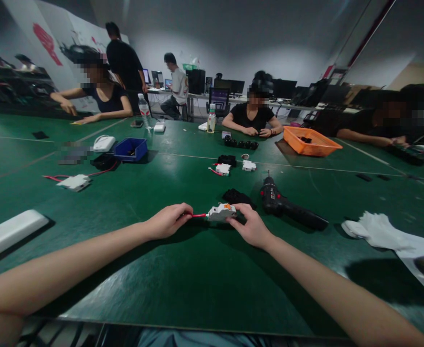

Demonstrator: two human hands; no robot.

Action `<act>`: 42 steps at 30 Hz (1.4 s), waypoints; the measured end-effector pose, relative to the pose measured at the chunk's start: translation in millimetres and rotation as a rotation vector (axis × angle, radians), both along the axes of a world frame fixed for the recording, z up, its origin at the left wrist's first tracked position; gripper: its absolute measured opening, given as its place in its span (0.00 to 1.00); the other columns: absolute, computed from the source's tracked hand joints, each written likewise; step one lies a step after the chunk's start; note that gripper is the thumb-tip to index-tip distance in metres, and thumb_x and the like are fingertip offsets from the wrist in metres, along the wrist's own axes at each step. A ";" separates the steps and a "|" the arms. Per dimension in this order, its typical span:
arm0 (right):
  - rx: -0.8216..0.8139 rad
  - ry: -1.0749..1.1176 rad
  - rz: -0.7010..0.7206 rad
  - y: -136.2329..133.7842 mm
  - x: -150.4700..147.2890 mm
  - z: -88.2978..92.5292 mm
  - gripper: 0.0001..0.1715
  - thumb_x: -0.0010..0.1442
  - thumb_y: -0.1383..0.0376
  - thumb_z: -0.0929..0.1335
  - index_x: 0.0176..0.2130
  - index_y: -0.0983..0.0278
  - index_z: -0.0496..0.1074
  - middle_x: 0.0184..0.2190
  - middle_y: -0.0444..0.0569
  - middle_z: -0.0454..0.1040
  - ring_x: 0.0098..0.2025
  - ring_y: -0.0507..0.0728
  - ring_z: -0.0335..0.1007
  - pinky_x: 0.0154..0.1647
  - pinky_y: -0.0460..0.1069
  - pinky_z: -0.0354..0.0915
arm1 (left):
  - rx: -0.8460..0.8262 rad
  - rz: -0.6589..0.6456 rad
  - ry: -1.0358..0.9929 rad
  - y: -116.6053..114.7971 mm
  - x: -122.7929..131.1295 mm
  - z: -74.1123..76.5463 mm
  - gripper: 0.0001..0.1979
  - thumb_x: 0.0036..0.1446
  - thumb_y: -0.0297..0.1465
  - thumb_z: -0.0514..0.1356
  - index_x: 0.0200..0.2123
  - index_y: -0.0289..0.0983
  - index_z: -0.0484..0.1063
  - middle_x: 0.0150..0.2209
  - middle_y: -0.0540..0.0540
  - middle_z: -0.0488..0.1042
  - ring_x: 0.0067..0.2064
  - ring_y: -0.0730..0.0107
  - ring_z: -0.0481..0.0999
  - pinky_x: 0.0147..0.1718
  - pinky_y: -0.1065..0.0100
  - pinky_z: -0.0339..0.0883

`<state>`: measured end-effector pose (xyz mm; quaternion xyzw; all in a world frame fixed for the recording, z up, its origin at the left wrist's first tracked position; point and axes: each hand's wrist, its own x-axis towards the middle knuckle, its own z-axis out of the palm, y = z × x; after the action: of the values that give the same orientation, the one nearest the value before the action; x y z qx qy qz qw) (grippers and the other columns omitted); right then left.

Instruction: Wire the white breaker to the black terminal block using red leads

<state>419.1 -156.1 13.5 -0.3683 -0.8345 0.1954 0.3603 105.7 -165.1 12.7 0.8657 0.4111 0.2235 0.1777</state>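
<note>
My left hand [169, 221] pinches a red wire [198, 215] between thumb and fingers. The wire's right end meets the left side of a white circuit breaker [219, 212] with an orange toggle; whether it sits inside the terminal I cannot tell. My right hand [251, 226] grips the breaker by its right end, just above the table. Behind the breaker lies a black clump of small parts [238, 196]. To the right of my right hand rests a black cordless screwdriver [287, 205] on its side, its bit pointing away from me.
On the green table [204, 289] are two more breakers [223, 168] farther back and a wired breaker [75, 182] at left. A blue bin [130, 150], an orange basket [311, 147], white gloves [374, 230] and a long white case [12, 233] lie around. Several people sit opposite.
</note>
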 end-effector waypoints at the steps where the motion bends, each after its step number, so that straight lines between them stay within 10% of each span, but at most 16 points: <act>1: -0.006 0.016 -0.004 -0.2 0.0 -0.3 0.15 0.64 0.61 0.70 0.50 0.60 0.71 0.46 0.53 0.77 0.50 0.63 0.70 0.50 0.60 0.68 | 0.018 0.026 -0.014 -0.2 -0.8 -0.7 0.10 0.69 0.35 0.49 0.44 0.38 0.67 0.35 0.47 0.74 0.34 0.68 0.73 0.32 0.68 0.65; 26: 0.064 -0.050 0.090 -0.2 -0.1 1.4 0.15 0.62 0.67 0.70 0.49 0.59 0.71 0.46 0.52 0.77 0.50 0.63 0.71 0.54 0.62 0.64 | 0.359 -0.169 0.205 -1.3 -3.5 2.2 0.12 0.70 0.32 0.46 0.42 0.36 0.68 0.32 0.45 0.73 0.33 0.68 0.72 0.32 0.68 0.63; 42: 0.050 -0.123 0.143 -2.4 -2.5 6.3 0.12 0.62 0.64 0.71 0.46 0.61 0.73 0.44 0.52 0.78 0.49 0.63 0.73 0.53 0.63 0.65 | 0.277 -0.180 0.245 -2.1 -1.3 4.3 0.12 0.71 0.33 0.47 0.43 0.37 0.69 0.33 0.46 0.73 0.34 0.69 0.73 0.32 0.68 0.62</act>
<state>416.6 -158.5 19.8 -0.3100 -0.8838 0.1766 0.3028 104.4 -167.2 17.0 0.9358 0.3159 0.1543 0.0249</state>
